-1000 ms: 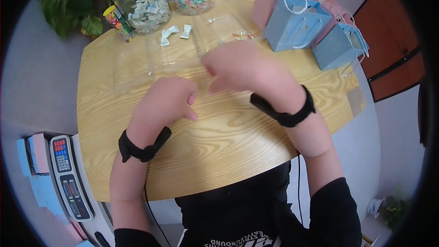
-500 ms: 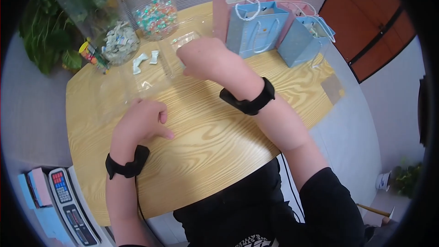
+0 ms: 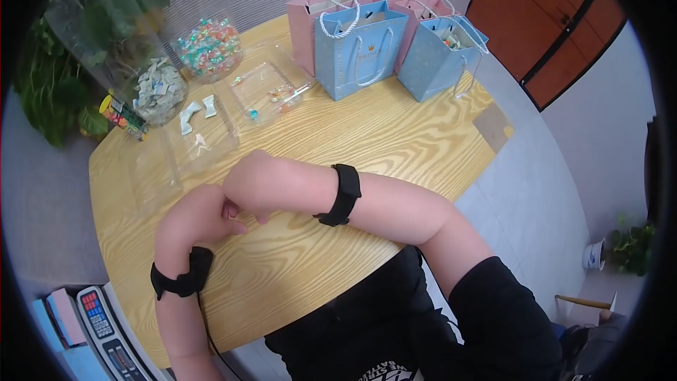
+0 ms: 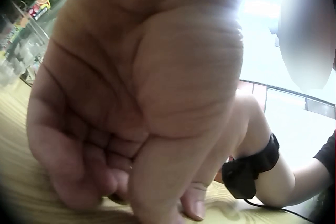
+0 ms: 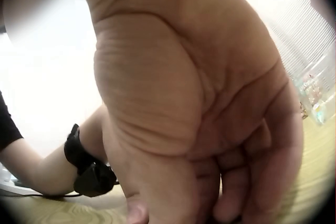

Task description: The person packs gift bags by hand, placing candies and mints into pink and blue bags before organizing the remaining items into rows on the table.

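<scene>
Both hands meet low over the wooden table (image 3: pixel 317 240). The left hand (image 3: pixel 194 215) has bent fingers, and its thumb reaches toward the right hand (image 3: pixel 264 183), whose fingers point down beside it. In the left wrist view, the left hand (image 4: pixel 136 92) shows fingers curled toward the palm; the right wrist view has the right hand (image 5: pixel 194 92) with its fingers bent downward. Whether anything is between the fingertips is hidden. Beyond the hands are a clear tray with wrapped candies (image 3: pixel 282 95) and a teal candy (image 3: pixel 254 114), and another with white-wrapped pieces (image 3: pixel 187 118).
A jar of colourful candies (image 3: pixel 209 49), a jar of white-wrapped pieces (image 3: pixel 161 92) and a colourful tube (image 3: pixel 121 116) stand at the back left. Blue bags (image 3: pixel 361 53) and pink bags (image 3: pixel 302 35) stand at the back right. An empty clear tray (image 3: pixel 151 176) lies at left.
The right hand has come back from over the candy tray to the left hand, uncovering the tray. The head view has shifted, so the bags and jars appear further left.
</scene>
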The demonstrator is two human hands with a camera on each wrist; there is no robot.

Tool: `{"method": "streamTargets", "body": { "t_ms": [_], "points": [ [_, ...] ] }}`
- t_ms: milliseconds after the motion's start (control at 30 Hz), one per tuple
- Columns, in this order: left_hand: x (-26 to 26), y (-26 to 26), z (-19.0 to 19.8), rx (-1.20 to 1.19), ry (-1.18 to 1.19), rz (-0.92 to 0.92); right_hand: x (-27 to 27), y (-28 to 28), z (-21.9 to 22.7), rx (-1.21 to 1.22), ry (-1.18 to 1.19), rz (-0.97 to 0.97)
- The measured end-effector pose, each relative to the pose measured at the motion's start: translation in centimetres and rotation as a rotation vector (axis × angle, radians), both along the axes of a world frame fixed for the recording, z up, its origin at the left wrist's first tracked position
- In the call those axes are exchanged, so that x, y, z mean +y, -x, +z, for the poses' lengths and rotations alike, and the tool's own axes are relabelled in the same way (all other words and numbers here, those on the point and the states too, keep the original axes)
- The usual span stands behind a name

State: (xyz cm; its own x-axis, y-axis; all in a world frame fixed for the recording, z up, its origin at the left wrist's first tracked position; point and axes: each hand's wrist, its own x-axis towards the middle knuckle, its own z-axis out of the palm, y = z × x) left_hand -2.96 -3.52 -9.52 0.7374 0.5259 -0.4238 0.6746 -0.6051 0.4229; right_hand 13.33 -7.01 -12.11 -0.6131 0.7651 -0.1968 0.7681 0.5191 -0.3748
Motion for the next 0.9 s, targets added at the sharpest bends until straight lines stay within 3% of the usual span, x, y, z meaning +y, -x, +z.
{"method": "streamTargets", "body": {
  "t_ms": [133,467,633,767,867,900],
  "points": [
    [0.8,0.2,-0.4,-0.039,0.133,0.021,0.1,-0.8,1.5,0.012,0.089,0.005],
    [1.1,0.3,-0.9,-0.083,0.142,0.006,1.2,-1.1,1.4,0.017,0.157,0.079],
    [0.9,0.1,-0.5,-0.014,0.088,0.033,1.7,-1.2,0.5,0.028,0.229,0.035],
    [1.1,0.8,-1.6,-0.12,0.007,-0.036,1.1,-1.9,0.7,0.067,0.19,0.028],
    [1.2,0.6,-1.1,-0.134,-0.021,-0.078,-0.4,-3.0,1.9,0.14,0.213,-0.07],
    [1.1,0.5,-0.8,-0.112,-0.015,-0.083,-0.9,-3.6,2.0,0.135,0.106,-0.141]
  ]
}}
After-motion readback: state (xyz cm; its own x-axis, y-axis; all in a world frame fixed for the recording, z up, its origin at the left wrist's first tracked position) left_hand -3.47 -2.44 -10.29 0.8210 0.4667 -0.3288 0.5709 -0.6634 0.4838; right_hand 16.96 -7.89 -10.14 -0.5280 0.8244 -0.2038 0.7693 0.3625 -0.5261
